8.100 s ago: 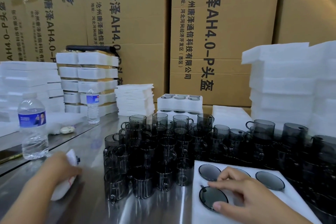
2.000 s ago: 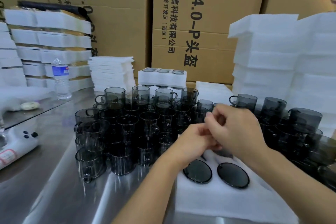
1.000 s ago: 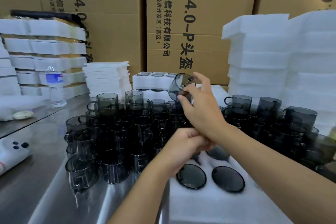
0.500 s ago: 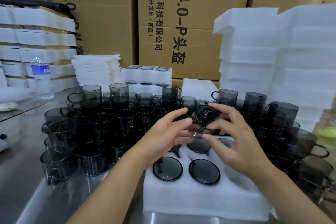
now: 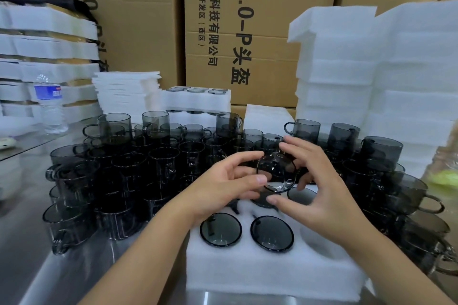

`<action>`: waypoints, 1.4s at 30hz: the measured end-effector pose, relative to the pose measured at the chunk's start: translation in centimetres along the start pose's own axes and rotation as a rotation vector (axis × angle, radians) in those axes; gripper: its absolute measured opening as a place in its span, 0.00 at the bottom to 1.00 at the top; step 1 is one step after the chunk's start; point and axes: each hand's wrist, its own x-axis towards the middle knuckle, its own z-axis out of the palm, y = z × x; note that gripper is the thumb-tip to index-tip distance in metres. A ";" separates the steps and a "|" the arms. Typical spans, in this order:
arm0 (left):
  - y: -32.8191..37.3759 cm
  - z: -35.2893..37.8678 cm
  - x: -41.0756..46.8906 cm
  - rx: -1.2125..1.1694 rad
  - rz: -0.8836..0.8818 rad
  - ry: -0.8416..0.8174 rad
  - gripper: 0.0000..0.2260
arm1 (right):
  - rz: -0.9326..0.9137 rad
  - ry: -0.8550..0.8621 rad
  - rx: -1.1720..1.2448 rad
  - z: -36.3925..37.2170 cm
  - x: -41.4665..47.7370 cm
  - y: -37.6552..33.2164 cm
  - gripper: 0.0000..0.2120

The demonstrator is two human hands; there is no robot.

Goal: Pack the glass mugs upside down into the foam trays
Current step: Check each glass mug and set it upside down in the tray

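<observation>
Head view: glass mug (image 5: 276,172), tilted, is held above the foam tray (image 5: 272,275) by left hand (image 5: 223,188) and right hand (image 5: 322,195), the fingers of both curled round its wall. It is probably light, slick and brittle, so grip the body, not the handle.

light: bright, even, diffuse | glare: soft streaks on steel table (image 5: 74,267) | foam tray (image 5: 272,277) near blown out | edges: wide-angle bowing, slight softness
</observation>
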 end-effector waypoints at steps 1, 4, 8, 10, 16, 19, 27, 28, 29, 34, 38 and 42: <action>0.0 0.0 0.0 -0.005 0.002 -0.002 0.22 | 0.005 0.009 0.000 0.1 0.0 0.0 0.35; 0.1 -0.1 -0.1 -0.018 0.013 -0.013 0.23 | 0.037 0.018 -0.004 0.1 0.0 0.3 0.34; 0.1 -0.2 -0.1 0.018 0.021 -0.019 0.27 | 0.046 0.005 0.010 0.1 0.0 0.3 0.35; 0.1 -0.3 -0.2 0.033 0.023 -0.021 0.29 | 0.055 -0.013 0.022 0.2 0.0 0.4 0.38; 0.0 -0.2 0.0 0.080 0.035 -0.002 0.32 | 0.091 -0.053 0.053 0.2 -0.1 0.5 0.39; 0.0 -0.2 0.0 0.109 0.042 -0.012 0.33 | 0.084 -0.076 0.041 0.2 0.0 0.4 0.34; 0.0 0.0 0.0 0.044 0.053 -0.012 0.24 | 0.093 -0.118 0.095 0.1 -0.1 0.2 0.32; 0.0 0.0 0.0 0.047 0.053 -0.010 0.25 | 0.090 -0.122 0.090 0.1 -0.1 0.2 0.33; 0.0 0.0 -0.1 0.054 0.053 -0.012 0.27 | 0.082 -0.129 0.080 0.1 -0.1 0.2 0.33; 0.0 0.1 0.0 0.061 0.072 -0.041 0.29 | 0.108 -0.089 0.126 0.0 0.0 0.1 0.32; -0.1 0.1 0.0 0.056 0.057 -0.036 0.27 | 0.162 0.005 0.201 -1.7 0.1 0.1 0.28; -0.1 0.1 0.1 0.049 0.044 -0.014 0.25 | 0.272 -0.135 0.212 -4.0 0.3 0.0 0.31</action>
